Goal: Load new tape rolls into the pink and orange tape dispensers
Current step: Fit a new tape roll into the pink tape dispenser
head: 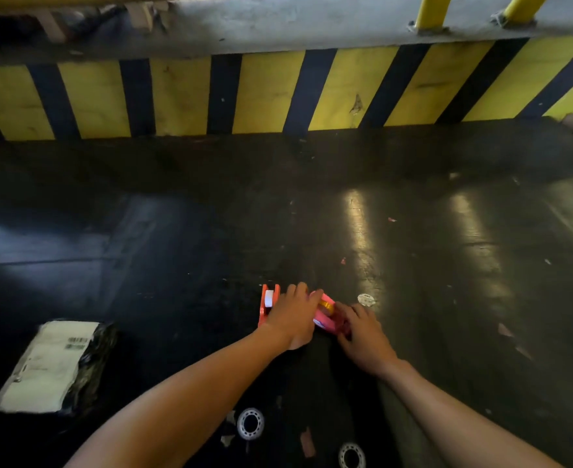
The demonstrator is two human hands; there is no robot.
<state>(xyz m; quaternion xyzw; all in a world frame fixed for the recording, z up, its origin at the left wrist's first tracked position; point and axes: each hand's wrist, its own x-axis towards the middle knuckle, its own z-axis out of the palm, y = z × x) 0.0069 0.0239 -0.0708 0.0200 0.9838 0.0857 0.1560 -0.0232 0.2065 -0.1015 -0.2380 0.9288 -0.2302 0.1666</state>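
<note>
On the dark floor in front of me lies the pink tape dispenser [324, 319] with a yellowish tape roll [327, 305] seated in it. My left hand [293, 317] grips the dispenser from the left, its fingers over the top. From the right, my right hand [362, 334] closes its fingers on the dispenser's near end. The orange tape dispenser [267, 304] stands just left of my left hand, holding a white roll, and is partly hidden by that hand.
A wrapped parcel with a white label [47, 366] lies at the lower left. Two white ring-shaped cores [250, 423] [352, 456] sit near my forearms. A small round white piece [366, 299] lies right of the dispensers. A yellow-and-black striped barrier [278, 92] runs across the back.
</note>
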